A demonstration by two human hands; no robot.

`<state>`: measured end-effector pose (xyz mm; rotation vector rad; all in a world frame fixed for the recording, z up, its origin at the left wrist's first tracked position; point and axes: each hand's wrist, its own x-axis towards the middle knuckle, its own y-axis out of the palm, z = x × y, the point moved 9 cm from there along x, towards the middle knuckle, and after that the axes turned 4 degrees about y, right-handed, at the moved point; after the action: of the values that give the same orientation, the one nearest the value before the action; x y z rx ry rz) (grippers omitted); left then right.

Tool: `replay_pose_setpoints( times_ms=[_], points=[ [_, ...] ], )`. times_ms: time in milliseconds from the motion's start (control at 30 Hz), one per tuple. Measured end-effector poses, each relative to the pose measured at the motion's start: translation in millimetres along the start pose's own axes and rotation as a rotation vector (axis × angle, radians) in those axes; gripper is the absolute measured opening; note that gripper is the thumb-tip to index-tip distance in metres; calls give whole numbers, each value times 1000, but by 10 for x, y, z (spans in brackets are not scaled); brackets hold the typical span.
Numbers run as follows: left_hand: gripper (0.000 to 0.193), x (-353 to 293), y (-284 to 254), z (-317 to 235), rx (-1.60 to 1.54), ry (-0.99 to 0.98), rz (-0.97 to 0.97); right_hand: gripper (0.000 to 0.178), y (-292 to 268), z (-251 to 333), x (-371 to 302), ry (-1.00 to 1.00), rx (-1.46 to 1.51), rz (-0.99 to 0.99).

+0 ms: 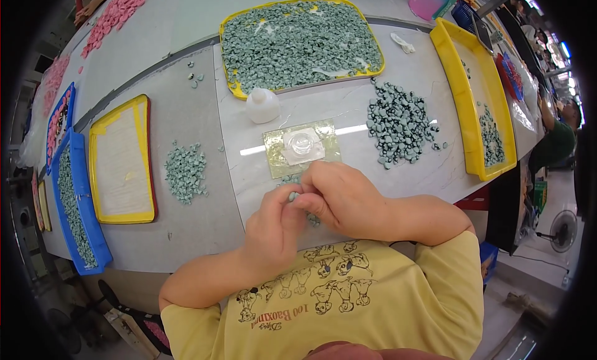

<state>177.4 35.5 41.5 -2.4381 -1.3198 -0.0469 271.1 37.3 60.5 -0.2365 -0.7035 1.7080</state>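
Note:
My left hand (273, 220) and my right hand (339, 192) meet over the near part of the table. Between their fingertips a small green piece (293, 197) is pinched, and both hands are closed on it. More such pieces (313, 220) lie on the table under and beside my hands, partly hidden by them. Just beyond my fingers is a yellowish mat (273, 149), with a small clear round dish (303, 143) on a white sheet. A white squeeze bottle (262, 106) stands behind the mat.
A yellow-rimmed tray (231, 86) full of green pieces lies at the back. To the right are a pile of green-and-black pieces (398, 123) and a yellow bin (457, 105). Leftward are a green pile (185, 172), a paper-lined yellow tray (151, 173) and a blue bin (99, 235).

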Motion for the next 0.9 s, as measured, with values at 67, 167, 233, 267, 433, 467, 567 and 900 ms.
replay_pose_setpoints(
  times_ms=[67,167,233,267,433,467,567,900],
  points=[
    [20,-10,11,-45,47,75,-32,17,12,81,-17,-83,-16,-51],
    [24,-40,-30,-124,80,115,-42,13,-6,239,-37,-197,-88,-120],
    [26,-89,-72,-115,68,79,-25,12,2,327,-43,-234,-142,-135],
    [28,-132,-87,-51,-48,11,-6,12,-8,383,-52,-256,-226,-167],
    [35,-267,-111,87,-271,-96,96,11,142,568,-37,-300,-214,-145],
    [35,-303,-119,109,-291,-104,98,10,170,581,-35,-284,-206,-143],
    [32,-365,-217,85,-281,-114,46,9,239,647,1,-269,-189,-148],
    [31,-447,-285,-82,-384,-102,-17,19,306,725,-7,-209,83,-103]
  ],
)
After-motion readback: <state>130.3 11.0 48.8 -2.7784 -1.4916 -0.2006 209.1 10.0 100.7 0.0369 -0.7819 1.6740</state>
